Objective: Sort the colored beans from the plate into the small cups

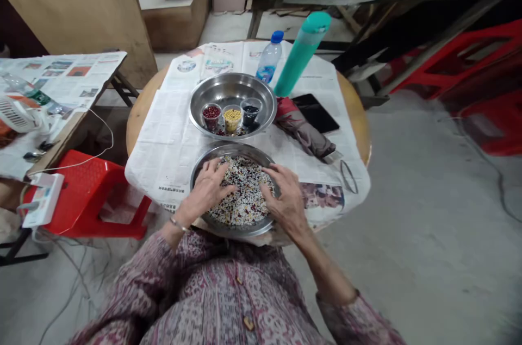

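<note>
Mixed grains and beans (pixel 242 193) in white, black, yellow and red fill the near metal bowl (pixel 232 149). At the bowl's left side rests my left hand (pixel 209 187), fingers spread over the mix. My right hand (pixel 285 193) lies at the right rim, its fingers apart and reaching over the grains. Neither hand visibly grips anything. Just beyond stands a larger metal basin (pixel 228 84). Inside it are three clear cups: one of red beans (pixel 211 113), one of yellow beans (pixel 232 117) and one of black beans (pixel 250 110). Some loose beans lie around the cups.
Newspaper covers the round table (pixel 163 117). Behind and right of the basin are a water bottle (pixel 269 57), a teal bottle (pixel 304 51), a folded umbrella (pixel 305 136) and a dark tablet or phone (pixel 316 112). A red stool (pixel 89 193) with a power strip (pixel 43 201) stands left.
</note>
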The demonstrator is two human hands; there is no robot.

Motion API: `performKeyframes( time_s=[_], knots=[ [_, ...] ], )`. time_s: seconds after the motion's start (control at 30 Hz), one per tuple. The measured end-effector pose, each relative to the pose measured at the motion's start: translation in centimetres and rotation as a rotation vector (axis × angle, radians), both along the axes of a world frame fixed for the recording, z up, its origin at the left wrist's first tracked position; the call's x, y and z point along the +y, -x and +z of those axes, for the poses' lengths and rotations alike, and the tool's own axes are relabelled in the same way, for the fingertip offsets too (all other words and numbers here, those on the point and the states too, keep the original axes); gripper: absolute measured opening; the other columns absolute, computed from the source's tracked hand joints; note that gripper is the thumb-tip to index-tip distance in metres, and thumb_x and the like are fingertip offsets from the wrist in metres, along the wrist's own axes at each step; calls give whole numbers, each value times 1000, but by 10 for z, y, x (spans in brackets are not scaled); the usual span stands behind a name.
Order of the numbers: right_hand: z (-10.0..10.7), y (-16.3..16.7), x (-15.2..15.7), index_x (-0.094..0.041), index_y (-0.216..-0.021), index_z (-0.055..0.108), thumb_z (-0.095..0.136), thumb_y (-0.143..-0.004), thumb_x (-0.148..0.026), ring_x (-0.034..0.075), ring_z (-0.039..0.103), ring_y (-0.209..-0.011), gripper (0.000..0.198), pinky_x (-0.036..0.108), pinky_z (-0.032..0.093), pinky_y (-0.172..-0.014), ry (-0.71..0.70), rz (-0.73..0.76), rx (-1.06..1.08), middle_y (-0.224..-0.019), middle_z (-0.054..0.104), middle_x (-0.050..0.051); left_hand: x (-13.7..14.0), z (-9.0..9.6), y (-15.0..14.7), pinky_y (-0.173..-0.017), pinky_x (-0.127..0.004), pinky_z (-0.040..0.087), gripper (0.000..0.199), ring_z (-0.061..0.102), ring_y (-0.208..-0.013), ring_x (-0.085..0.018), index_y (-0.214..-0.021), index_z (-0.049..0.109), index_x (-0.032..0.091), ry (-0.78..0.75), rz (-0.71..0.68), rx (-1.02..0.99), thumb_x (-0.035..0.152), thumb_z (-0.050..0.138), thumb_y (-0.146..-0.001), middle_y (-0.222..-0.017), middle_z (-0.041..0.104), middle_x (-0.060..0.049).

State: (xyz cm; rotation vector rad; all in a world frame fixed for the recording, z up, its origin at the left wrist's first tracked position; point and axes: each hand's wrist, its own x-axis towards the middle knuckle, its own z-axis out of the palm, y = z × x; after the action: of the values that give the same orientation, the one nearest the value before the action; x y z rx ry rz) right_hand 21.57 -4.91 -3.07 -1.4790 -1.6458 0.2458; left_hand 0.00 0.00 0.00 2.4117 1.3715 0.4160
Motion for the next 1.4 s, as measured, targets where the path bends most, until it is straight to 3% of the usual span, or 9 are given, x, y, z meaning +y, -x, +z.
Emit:
performKeyframes(
  time_s=[0.1, 0.2, 0.43, 0.67, 0.77, 0.83, 1.0, 1.13, 1.4],
  knots=[
    [-12, 15, -11, -21, -124, 64, 53, -93, -29, 27, 55, -127, 34, 53, 41, -111, -14, -141, 139, -132, 62, 14, 15, -3, -21, -111, -58, 38, 80, 40, -137, -39, -141, 45, 19, 12, -42, 114, 57, 76, -78, -148, 42, -18],
    [-15, 16, -12, -20, -123, 64, 48, -96, -32, 25, 57, -125, 34, 50, 42, -111, -15, -209, 323, -131, 63, 13, 14, -10, -47, -112, -58, 35, 88, 39, -136, -38, -142, 44, 21, 3, -247, 134, 63, 78, -72, -148, 42, -17],
    [-34, 13, -17, -20, -111, 69, 53, -93, -36, 24, 59, -123, 29, 49, 41, -112, -39, -198, 544, -128, 66, 11, -5, -10, -59, -97, -34, 49, 17, 57, -110, -22, -106, 63, 17, 54, -594, 181, 16, 57, -90, -115, 60, -9],
    [-35, 14, -14, -21, -101, 72, 56, -92, -35, 23, 62, -118, 23, 49, 43, -110, -89, -182, 572, -122, 70, 10, -9, 8, -3, -97, -37, 50, 21, 57, -105, -21, -101, 62, 18, -13, -277, 282, 8, 46, -94, -104, 60, -6],
    [-34, 14, -14, -20, -100, 72, 58, -91, -35, 23, 63, -117, 23, 49, 44, -109, -97, -184, 567, -122, 70, 11, -23, 11, 16, -99, -42, 50, 15, 53, -113, -25, -109, 60, 19, -70, -165, 248, 21, 56, -95, -120, 55, -9],
    [-34, 14, -14, -20, -99, 72, 58, -90, -35, 23, 63, -117, 23, 48, 44, -108, -93, -182, 562, -122, 70, 11, -37, 12, 20, -96, -43, 52, 33, 53, -115, -27, -119, 55, 21, -37, -177, 212, 31, 66, -90, -127, 50, -10],
    [-34, 14, -15, -20, -98, 73, 58, -89, -34, 24, 63, -117, 22, 49, 44, -108, -88, -185, 555, -121, 70, 10, -57, 8, -4, -88, -37, 55, 32, 60, -98, -21, -122, 53, 22, 103, -323, 164, 17, 58, -91, -114, 54, -6],
    [-34, 13, -14, -21, -97, 73, 59, -89, -34, 24, 63, -116, 21, 47, 44, -107, -92, -184, 541, -122, 70, 10, -36, -3, -39, -84, -33, 54, 27, 61, -91, -19, -113, 59, 20, 73, -349, 158, 8, 46, -93, -107, 57, -6],
    [-31, 14, -14, -20, -95, 72, 58, -89, -31, 23, 63, -115, 19, 46, 44, -107, -102, -184, 539, -120, 70, 10, 18, -6, -39, -98, -46, 49, 20, 51, -114, -28, -112, 63, 19, -163, -46, 235, 29, 52, -99, -123, 56, -11]
  ],
)
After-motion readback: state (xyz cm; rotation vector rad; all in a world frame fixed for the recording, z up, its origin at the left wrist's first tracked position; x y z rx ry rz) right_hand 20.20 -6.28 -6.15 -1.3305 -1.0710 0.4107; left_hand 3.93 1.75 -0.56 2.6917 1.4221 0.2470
